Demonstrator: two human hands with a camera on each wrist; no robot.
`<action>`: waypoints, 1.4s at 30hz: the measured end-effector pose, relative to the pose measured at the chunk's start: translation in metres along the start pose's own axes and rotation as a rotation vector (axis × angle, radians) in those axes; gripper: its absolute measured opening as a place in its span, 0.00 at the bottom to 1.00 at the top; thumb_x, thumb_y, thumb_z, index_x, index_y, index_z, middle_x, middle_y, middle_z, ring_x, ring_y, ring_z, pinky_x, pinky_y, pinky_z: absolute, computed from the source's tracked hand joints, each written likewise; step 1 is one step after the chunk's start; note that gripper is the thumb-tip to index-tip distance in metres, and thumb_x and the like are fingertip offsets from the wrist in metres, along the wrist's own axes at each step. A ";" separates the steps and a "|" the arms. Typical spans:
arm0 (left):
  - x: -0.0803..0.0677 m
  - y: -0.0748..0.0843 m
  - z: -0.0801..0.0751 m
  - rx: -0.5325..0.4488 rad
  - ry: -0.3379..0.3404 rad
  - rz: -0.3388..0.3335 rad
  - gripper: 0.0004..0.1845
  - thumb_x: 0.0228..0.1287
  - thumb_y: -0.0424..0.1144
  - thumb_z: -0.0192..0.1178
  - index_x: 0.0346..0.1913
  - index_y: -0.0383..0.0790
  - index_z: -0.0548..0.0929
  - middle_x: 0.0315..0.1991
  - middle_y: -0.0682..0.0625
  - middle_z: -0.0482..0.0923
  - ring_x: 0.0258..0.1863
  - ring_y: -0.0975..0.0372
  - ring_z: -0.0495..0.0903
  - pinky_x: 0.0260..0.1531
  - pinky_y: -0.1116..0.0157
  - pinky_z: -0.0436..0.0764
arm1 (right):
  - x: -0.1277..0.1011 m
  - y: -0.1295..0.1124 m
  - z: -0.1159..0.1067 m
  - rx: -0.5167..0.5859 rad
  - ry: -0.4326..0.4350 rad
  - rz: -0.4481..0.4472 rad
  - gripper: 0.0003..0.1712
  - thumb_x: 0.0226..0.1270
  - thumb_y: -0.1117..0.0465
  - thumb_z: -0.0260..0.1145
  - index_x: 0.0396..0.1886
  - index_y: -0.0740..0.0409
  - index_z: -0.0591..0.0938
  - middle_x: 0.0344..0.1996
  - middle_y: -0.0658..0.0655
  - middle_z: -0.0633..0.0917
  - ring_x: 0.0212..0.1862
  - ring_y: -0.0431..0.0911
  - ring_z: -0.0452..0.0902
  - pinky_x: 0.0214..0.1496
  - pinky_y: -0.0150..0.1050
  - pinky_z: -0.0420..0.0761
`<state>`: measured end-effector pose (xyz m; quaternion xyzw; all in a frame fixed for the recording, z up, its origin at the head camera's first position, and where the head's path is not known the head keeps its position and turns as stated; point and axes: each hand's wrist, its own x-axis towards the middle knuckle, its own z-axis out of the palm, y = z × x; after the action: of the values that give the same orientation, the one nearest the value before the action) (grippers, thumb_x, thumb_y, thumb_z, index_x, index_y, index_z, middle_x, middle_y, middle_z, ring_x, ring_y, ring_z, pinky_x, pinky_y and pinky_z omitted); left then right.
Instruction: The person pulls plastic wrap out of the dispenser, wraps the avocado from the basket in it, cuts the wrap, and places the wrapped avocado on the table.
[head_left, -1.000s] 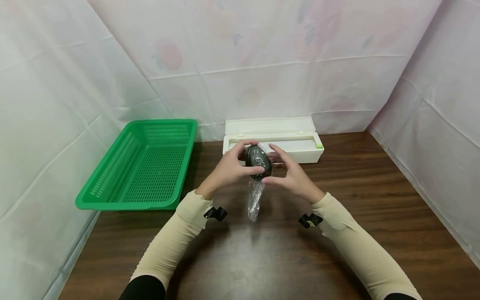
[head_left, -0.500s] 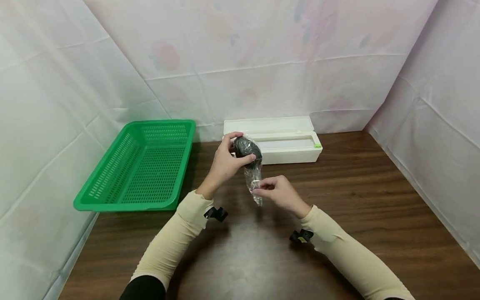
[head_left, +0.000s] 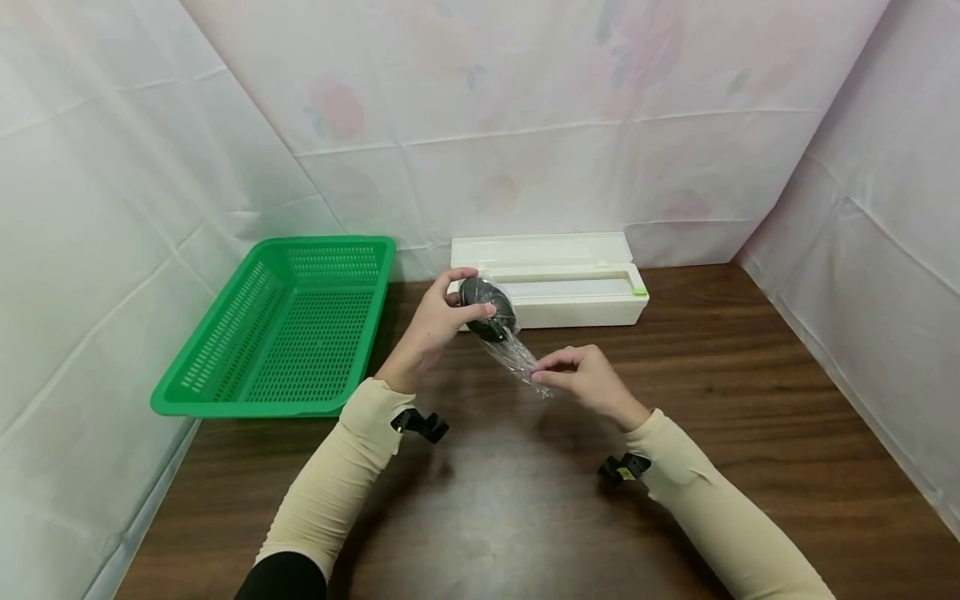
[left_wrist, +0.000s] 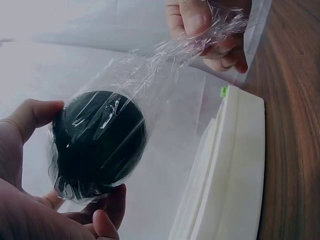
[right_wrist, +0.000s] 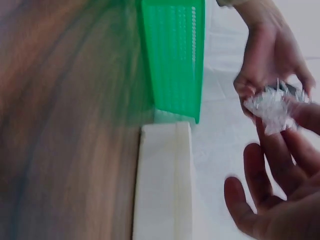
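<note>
A dark, rounded, blackish-green object is wrapped in clear cling film, raised over the table at the centre of the head view. My left hand grips it from the left, thumb on the near side and the other fingers around the back. From its lower right, the loose film runs off in a twisted, crinkled tail. My right hand pinches the end of that tail between thumb and fingertips, with the remaining fingers loosely bent in the right wrist view. What exactly the film covers I cannot tell.
Behind the hands stands a white cling film dispenser box, lid raised, with a green slider at its right end. A green perforated basket sits on the left of the wooden table. White patterned cloth surrounds the table.
My right hand left the wrapped object, took hold of the film tail and drew it out to the right. My left hand moved slightly left, still gripping the object, which is now tilted.
</note>
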<state>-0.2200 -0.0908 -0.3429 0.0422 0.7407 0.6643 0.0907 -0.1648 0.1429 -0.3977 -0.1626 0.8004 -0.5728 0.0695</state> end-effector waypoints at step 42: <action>-0.003 -0.010 0.018 0.041 -0.311 0.067 0.30 0.54 0.30 0.69 0.62 0.44 0.73 0.51 0.36 0.79 0.47 0.56 0.80 0.46 0.61 0.82 | 0.020 0.005 -0.031 -0.449 0.324 -0.600 0.08 0.49 0.74 0.75 0.29 0.59 0.90 0.23 0.54 0.86 0.32 0.44 0.71 0.35 0.31 0.68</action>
<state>-0.2129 -0.0748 -0.3543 0.1712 0.7294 0.6370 0.1813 -0.1937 0.1654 -0.3907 -0.3080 0.8232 -0.3967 -0.2649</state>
